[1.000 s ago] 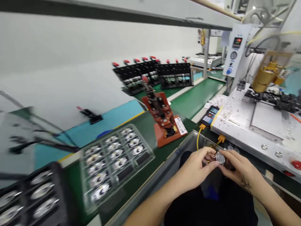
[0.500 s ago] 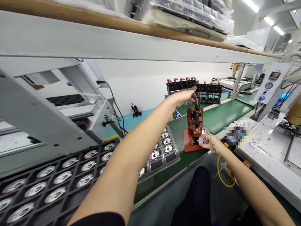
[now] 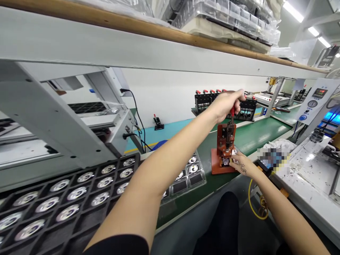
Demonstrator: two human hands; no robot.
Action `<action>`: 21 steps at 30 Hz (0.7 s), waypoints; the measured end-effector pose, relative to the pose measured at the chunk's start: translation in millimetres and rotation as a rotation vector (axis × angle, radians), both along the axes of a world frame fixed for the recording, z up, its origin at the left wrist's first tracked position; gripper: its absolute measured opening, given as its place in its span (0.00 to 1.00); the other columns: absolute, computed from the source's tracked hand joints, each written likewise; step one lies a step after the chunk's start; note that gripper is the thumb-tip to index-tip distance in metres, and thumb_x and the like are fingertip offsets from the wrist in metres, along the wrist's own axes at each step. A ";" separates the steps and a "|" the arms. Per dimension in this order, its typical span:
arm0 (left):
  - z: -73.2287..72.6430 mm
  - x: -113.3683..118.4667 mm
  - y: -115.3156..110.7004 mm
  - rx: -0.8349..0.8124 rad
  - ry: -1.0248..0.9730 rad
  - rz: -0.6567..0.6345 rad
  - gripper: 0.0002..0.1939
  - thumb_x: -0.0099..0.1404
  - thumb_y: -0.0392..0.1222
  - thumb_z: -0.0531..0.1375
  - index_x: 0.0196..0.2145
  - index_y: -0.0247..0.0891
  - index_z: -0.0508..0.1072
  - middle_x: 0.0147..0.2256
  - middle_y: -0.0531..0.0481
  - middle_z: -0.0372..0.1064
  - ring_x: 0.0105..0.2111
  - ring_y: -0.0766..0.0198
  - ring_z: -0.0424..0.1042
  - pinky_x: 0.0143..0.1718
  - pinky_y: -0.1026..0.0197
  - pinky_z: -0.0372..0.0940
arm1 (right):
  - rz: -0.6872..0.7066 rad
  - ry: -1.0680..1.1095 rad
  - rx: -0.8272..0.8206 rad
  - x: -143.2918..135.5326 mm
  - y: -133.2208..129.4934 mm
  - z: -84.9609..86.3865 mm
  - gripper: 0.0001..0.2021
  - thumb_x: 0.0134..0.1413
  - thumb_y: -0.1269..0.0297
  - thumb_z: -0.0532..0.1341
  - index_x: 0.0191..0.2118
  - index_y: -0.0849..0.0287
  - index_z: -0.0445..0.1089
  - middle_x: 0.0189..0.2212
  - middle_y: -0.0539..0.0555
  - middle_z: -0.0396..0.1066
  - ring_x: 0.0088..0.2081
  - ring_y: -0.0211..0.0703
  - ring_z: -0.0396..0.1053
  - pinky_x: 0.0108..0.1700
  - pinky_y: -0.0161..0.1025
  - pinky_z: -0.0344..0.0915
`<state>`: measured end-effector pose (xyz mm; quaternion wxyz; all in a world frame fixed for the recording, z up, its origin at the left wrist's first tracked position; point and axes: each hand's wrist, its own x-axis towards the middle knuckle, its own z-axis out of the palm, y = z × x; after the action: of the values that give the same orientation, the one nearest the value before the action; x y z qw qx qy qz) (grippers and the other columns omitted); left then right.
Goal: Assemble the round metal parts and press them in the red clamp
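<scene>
A red-orange hand press (image 3: 222, 139) with a toggle lever stands on the green belt. My left hand (image 3: 227, 103) is closed around the red lever handle (image 3: 233, 110) at its top. Low on the press, a small round watch-like part (image 3: 225, 162) lies in the holder under the press head. My right hand (image 3: 243, 165) is at the holder's right side, thumb and fingers pinched at the edge of the round part. Its fingertips are small in view, and exactly how they grip is hard to see.
A black tray (image 3: 87, 221) of round shiny parts is at the left; a clear tray (image 3: 200, 180) of similar parts sits beside the press. Behind stand black racks with red-handled clamps (image 3: 249, 105). A phone (image 3: 271, 158) and white machine table (image 3: 305, 177) are at the right.
My left hand has gone from spread fingers over the lever to a closed grip on its handle. The round part now sits under the press head, with my right hand still beside it.
</scene>
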<state>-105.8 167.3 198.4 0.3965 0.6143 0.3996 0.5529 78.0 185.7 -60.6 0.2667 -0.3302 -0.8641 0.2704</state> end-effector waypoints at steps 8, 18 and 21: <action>-94.8 19.1 -64.5 0.567 0.741 -0.099 0.24 0.76 0.48 0.60 0.21 0.42 0.66 0.23 0.50 0.66 0.34 0.53 0.72 0.51 0.46 0.66 | -0.079 0.088 -0.066 68.3 -78.8 19.2 0.17 0.71 0.53 0.61 0.54 0.58 0.79 0.33 0.53 0.74 0.36 0.47 0.73 0.41 0.44 0.70; -147.8 -111.5 -155.9 0.009 0.919 0.073 0.12 0.77 0.47 0.57 0.47 0.43 0.79 0.49 0.41 0.77 0.52 0.49 0.73 0.60 0.47 0.65 | -0.276 0.118 -0.161 135.4 -152.0 4.9 0.21 0.63 0.43 0.66 0.52 0.50 0.84 0.49 0.59 0.83 0.48 0.60 0.82 0.44 0.46 0.80; -179.0 -166.4 -184.8 -0.329 1.054 -0.018 0.10 0.69 0.47 0.64 0.33 0.40 0.80 0.35 0.45 0.77 0.38 0.53 0.75 0.46 0.55 0.68 | -0.343 0.089 -0.195 152.1 -160.4 -14.2 0.24 0.59 0.39 0.67 0.50 0.50 0.85 0.49 0.58 0.84 0.47 0.61 0.83 0.39 0.44 0.81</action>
<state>-272.1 -17.5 19.4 0.2385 0.7413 0.6198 0.0974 230.2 25.3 -74.8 0.3136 -0.4847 -0.7520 0.3179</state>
